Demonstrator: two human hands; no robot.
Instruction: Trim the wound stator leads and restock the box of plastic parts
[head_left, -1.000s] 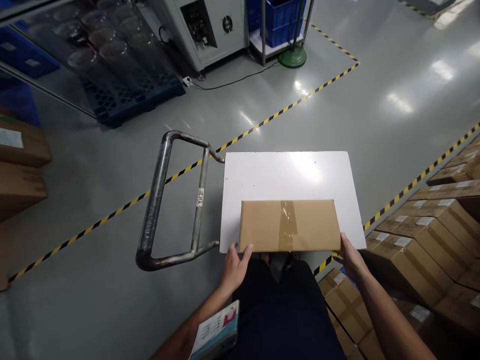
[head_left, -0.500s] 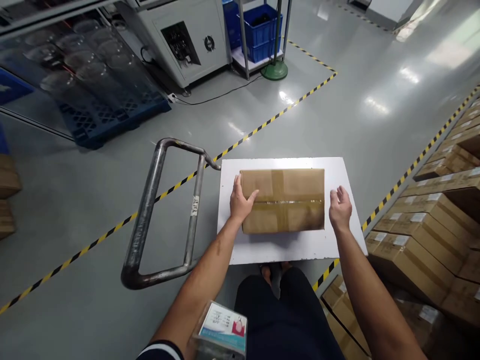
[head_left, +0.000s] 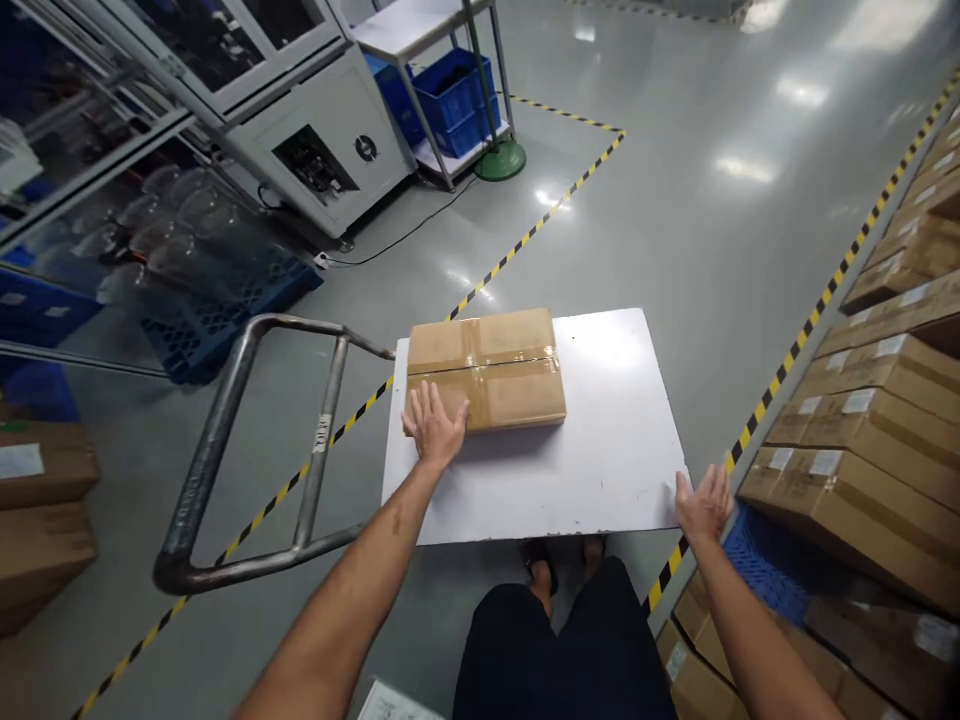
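Note:
A taped brown cardboard box [head_left: 499,365] lies flat at the far left corner of the white deck [head_left: 600,450] of a platform trolley. My left hand [head_left: 433,425] rests on the box's near left corner, fingers stretched out flat. Off the deck's near right corner, my right hand [head_left: 703,505] hovers with its fingers spread, holding nothing and touching nothing. The trolley's grey metal handle [head_left: 225,470] stands to the left of the deck.
Stacked brown cartons [head_left: 870,420] on a blue pallet [head_left: 765,555] line the right side behind yellow-black floor tape [head_left: 787,370]. A grey machine cabinet [head_left: 322,150], blue crates [head_left: 450,95] and a blue pallet of clear containers [head_left: 217,290] stand at the back left. More cartons [head_left: 41,510] sit far left.
The box has slid across the deck from the near middle to the far left corner. My right hand has let go and drawn back to the right; my left hand stays on the box.

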